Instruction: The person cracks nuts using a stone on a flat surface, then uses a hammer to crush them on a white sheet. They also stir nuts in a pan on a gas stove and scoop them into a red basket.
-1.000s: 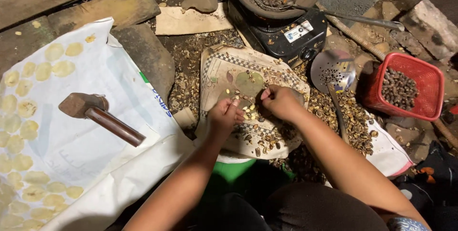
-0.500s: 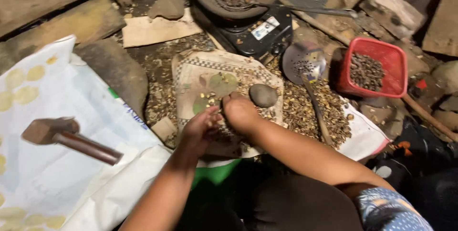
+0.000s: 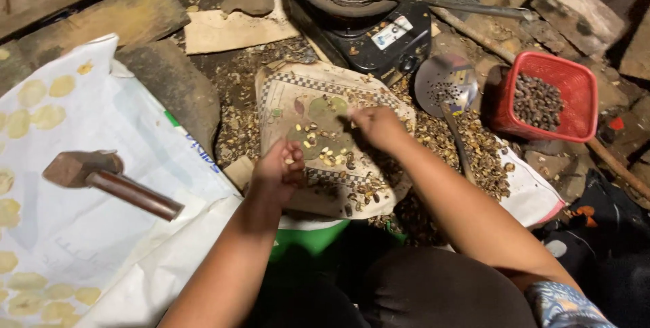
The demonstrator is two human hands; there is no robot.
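At frame centre, pale shelled kernels (image 3: pixel 323 155) lie scattered on a patterned mat (image 3: pixel 325 98); the left hand (image 3: pixel 279 171) cups a few, while the right hand (image 3: pixel 376 126) pinches, contents unclear.

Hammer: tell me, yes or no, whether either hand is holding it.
No. The hammer lies alone on the white sack, while the left hand and right hand are over the patterned mat.
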